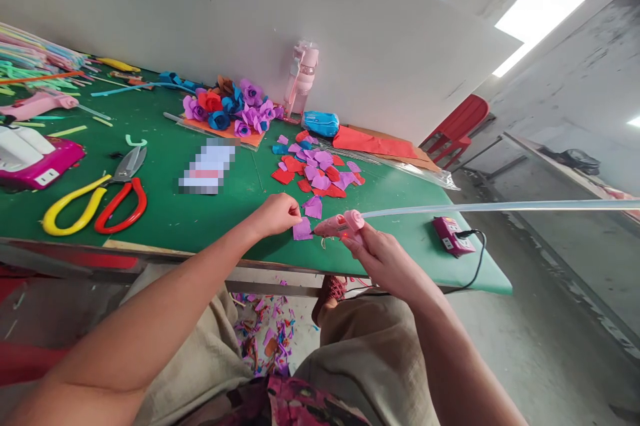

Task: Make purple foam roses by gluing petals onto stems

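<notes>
My right hand is wrapped round a pink hot glue gun, with a long clear glue stick running out of its back to the right. The gun's nozzle is at the right edge of a purple paper petal. My left hand pinches that petal by its upper left corner, close above the green tabletop. Just beyond it lies another purple petal. Farther back is a loose pile of red, purple and blue petals.
Paper flowers lie at the back, near a pink bottle and a blue pouch. Scissors with red and yellow handles rest at left. A corded power strip sits at right. Paper scraps litter the floor.
</notes>
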